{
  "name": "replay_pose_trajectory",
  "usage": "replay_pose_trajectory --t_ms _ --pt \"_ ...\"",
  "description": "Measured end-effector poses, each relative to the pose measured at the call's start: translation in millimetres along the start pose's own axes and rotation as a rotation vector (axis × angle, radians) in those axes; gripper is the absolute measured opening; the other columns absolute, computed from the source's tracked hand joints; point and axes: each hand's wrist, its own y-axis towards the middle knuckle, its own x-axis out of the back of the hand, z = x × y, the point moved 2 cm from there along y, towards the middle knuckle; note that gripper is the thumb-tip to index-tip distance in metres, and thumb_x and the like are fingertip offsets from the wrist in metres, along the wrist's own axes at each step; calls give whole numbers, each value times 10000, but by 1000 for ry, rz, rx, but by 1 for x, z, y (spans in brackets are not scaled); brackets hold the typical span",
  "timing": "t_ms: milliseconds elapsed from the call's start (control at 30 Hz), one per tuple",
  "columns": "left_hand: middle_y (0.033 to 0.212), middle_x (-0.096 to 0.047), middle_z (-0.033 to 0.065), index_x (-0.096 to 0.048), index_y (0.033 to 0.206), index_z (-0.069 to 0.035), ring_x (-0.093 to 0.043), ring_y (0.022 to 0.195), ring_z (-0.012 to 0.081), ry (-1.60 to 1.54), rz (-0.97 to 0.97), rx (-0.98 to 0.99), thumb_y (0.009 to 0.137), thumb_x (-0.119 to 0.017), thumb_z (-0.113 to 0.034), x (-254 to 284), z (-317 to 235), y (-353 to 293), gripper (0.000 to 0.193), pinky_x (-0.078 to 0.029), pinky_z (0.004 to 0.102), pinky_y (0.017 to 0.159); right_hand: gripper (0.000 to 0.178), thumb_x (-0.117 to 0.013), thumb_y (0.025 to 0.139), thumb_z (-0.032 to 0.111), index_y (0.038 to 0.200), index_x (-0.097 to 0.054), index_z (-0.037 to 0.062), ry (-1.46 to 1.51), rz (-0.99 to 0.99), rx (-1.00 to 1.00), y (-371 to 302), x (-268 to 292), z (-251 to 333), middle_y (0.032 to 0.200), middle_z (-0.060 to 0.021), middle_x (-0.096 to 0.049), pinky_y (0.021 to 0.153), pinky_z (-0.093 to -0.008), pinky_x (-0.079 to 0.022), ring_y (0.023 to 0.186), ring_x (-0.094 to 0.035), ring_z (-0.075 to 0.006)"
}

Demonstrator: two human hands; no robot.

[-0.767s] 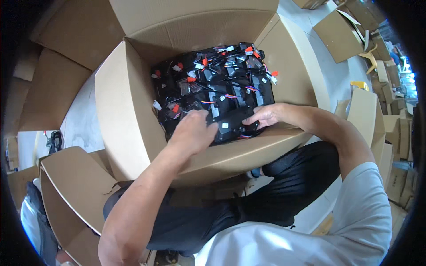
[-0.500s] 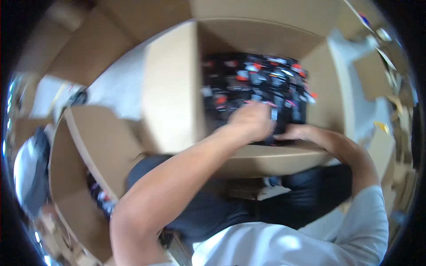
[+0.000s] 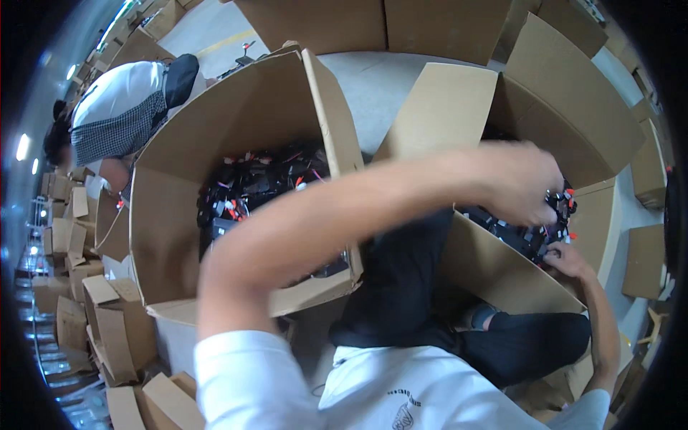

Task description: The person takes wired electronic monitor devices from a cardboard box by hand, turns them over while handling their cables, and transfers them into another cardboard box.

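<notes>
Small black packs with wires and red and white connectors fill the right-hand cardboard box (image 3: 512,261). Over these packs (image 3: 502,228) is my left hand (image 3: 523,185), its arm stretched across from the left. Its fingers are curled and slightly blurred, and whatever they grip is hidden. My right hand (image 3: 567,259) reaches in over the near right side of the same box. Its fingers are bent and pressed together against the packs, but what is between them cannot be made out. My left forearm passes in front of another cardboard box (image 3: 168,236) holding similar packs (image 3: 261,172).
Beyond the left box a co-worker (image 3: 118,104) bends over another carton. Flattened and opened cartons (image 3: 111,322) crowd the left side. Tall cardboard panels (image 3: 430,25) stand at the back, with grey floor (image 3: 376,86) before them. My bent legs (image 3: 401,287) are close to both boxes.
The view has swung left, so the right box now appears farther right and the left box shows fully. My left hand has moved up and right relative to my right hand, which stays at the packs.
</notes>
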Motion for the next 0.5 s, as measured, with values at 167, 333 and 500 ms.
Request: replay_pose_trajectory --t_ms 167,333,500 --pt "959 -843 57 -857 1263 18 -805 878 128 -271 -660 449 1184 -755 -368 93 54 -217 407 -642 310 773 574 -867 1095 411 1470 -787 -17 -89 -69 -35 -43 -19 17 1223 -125 -852 1041 -424 -627 1101 -782 -212" --pt "825 -808 138 -838 1038 10 -748 702 236 -192 -572 1173 1156 -799 -528 -97 270 -462 553 -587 430 652 577 -853 1078 445 1446 -808 3 -201 -14 24 -20 -24 25 1200 -152 -859 1019 -444 -631 1100 -797 -243" --pt "1313 -839 352 -839 1281 69 -807 1289 492 -44 -157 1399 951 -905 -697 -188 303 -486 836 -633 544 1095 559 -838 1079 429 1409 -810 -21 -221 -102 -14 -32 -33 33 1168 -170 -855 1008 -455 -632 1080 -799 -263"
